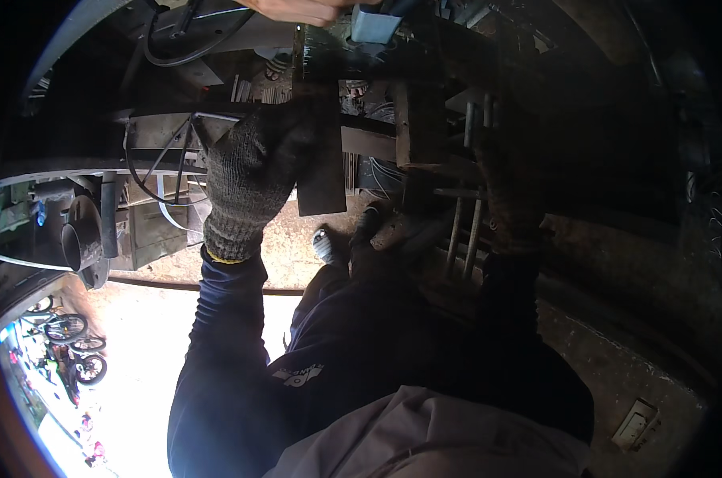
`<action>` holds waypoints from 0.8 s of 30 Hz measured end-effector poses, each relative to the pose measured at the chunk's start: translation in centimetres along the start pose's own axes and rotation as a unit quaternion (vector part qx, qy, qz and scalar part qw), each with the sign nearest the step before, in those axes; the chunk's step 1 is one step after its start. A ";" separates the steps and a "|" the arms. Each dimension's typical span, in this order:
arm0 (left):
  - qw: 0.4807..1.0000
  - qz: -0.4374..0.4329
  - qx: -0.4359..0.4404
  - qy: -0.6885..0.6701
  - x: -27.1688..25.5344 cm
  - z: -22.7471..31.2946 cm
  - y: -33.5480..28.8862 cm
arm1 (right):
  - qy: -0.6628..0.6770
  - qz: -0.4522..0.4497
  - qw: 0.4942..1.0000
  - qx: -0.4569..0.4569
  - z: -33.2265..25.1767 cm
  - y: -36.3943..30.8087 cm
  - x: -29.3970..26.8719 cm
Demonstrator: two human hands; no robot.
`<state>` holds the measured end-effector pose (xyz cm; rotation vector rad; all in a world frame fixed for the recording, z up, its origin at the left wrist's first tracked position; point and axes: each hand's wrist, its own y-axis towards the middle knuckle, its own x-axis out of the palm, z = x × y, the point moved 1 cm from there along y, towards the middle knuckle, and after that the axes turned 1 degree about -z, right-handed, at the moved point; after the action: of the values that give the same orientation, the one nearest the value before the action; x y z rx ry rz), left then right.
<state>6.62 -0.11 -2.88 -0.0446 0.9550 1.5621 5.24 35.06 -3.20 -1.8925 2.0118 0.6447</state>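
My left hand (253, 163), in a grey knit work glove, is closed on the left edge of a dark flat metal plate (323, 171). The plate hangs out toward me from a dark machine or bench (369, 60), its near end above the floor. In deep shadow to the right, my right hand (511, 183) also seems gloved; it is beside some metal rods (471, 199), and its fingers do not show clearly. At the top edge, another person's bare hand (301, 9) rests near a pale grey block (374, 25) on the machine.
A spoked wheel-like ring (158, 195) stands left of my glove. Further left are a short wide pipe (82, 239) and stacked boxes (155, 231). Below lie my feet (329, 245) on a worn floor. Bicycles (66, 328) stand outside in bright light at lower left.
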 end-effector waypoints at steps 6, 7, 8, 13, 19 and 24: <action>1.000 0.004 0.001 0.027 0.0 -0.4 -0.4 | -0.047 -0.002 0.999 0.016 -1.0 0.0 0.3; 1.000 0.005 0.003 0.029 0.0 -0.4 -0.4 | -0.050 0.003 0.999 0.010 -0.9 0.0 0.4; 1.000 0.008 -0.009 0.016 -0.1 -0.4 -0.3 | -0.052 0.004 0.999 -0.004 -0.9 0.1 0.4; 0.999 0.045 -0.012 0.017 -0.3 -0.3 2.7 | -0.089 -0.004 0.993 -0.072 -0.8 0.7 0.5; 0.994 0.034 -0.080 -0.066 -0.8 3.3 11.7 | -0.127 0.029 0.987 -0.092 0.1 0.5 0.3; 0.869 0.035 0.191 0.455 1.2 1.8 14.2 | -0.087 -0.002 0.996 -0.016 -1.9 -0.1 0.0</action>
<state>-4.74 3.05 5.24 -0.5089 2.0137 1.3701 5.46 34.07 -1.57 -1.7904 1.8991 0.8144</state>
